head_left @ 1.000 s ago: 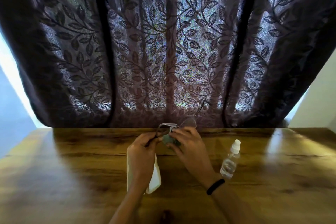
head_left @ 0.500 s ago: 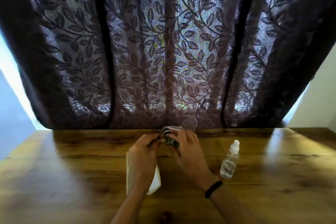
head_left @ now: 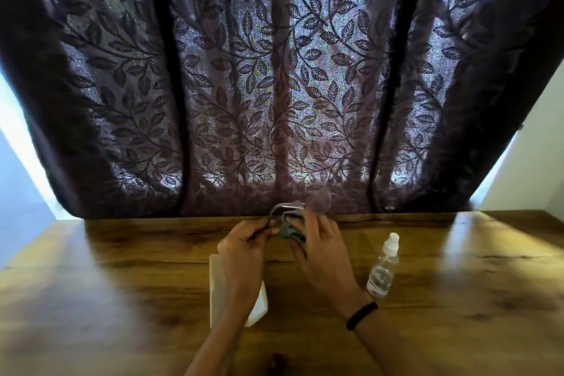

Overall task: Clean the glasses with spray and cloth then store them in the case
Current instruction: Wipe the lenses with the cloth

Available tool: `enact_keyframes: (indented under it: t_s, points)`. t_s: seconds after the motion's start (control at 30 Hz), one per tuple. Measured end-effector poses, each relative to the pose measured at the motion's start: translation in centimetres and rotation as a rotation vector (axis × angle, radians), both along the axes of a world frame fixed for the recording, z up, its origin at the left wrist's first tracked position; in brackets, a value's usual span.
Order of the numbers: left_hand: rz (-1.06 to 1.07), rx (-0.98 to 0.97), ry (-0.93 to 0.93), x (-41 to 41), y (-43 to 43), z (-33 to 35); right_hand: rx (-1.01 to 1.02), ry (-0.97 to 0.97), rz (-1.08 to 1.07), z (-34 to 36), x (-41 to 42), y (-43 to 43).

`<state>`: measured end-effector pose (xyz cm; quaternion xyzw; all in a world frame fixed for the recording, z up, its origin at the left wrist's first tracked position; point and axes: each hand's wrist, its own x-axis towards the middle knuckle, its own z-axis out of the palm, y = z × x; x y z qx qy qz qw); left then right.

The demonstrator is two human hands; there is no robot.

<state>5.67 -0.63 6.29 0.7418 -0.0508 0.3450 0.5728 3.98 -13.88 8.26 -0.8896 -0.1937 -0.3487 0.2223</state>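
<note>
The glasses (head_left: 290,207) are held up above the far middle of the wooden table (head_left: 122,299); a grey frame part and one clear lens (head_left: 320,203) show above my fingers. My left hand (head_left: 244,250) pinches the frame's left side. My right hand (head_left: 320,250) grips a grey-green cloth (head_left: 288,232) against the glasses. A small clear spray bottle (head_left: 383,268) with a white cap stands to the right of my right wrist. A white case (head_left: 259,305) lies flat under my left forearm, partly hidden.
A dark leaf-patterned curtain (head_left: 274,85) hangs right behind the table's far edge. Pale wall shows at both sides. A black band (head_left: 361,314) circles my right wrist.
My right hand has shifted slightly over the glasses with the cloth. The view has tilted a little; bottle and case have stayed put.
</note>
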Motion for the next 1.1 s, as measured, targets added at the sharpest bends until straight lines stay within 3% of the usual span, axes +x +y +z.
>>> enact_keyframes:
  t_s: [0.13, 0.33, 0.57, 0.8, 1.0, 1.1]
  points:
    - [0.020, 0.031, -0.031, 0.1, -0.1, 0.4, -0.025, -0.040, -0.116, -0.2, 0.2, 0.0]
    - [0.015, 0.039, -0.024, 0.2, -0.1, 0.3, 0.069, 0.034, 0.080, -0.2, -0.3, 0.7]
    - [0.007, 0.044, -0.051, 0.2, 0.1, 0.4, -0.056, -0.122, -0.143, 0.7, 0.2, -0.5]
    - [-0.021, 0.033, -0.053, -0.3, -0.3, 0.7, 0.039, 0.023, 0.064, -0.3, -0.2, 0.5]
    - [0.018, 0.082, -0.051, 0.3, 0.3, 0.4, -0.108, -0.084, -0.172, 0.3, 0.3, -0.6]
    - [0.024, 0.085, -0.047, 0.3, 0.3, 0.4, -0.087, -0.094, -0.110, 0.1, 0.2, -0.3]
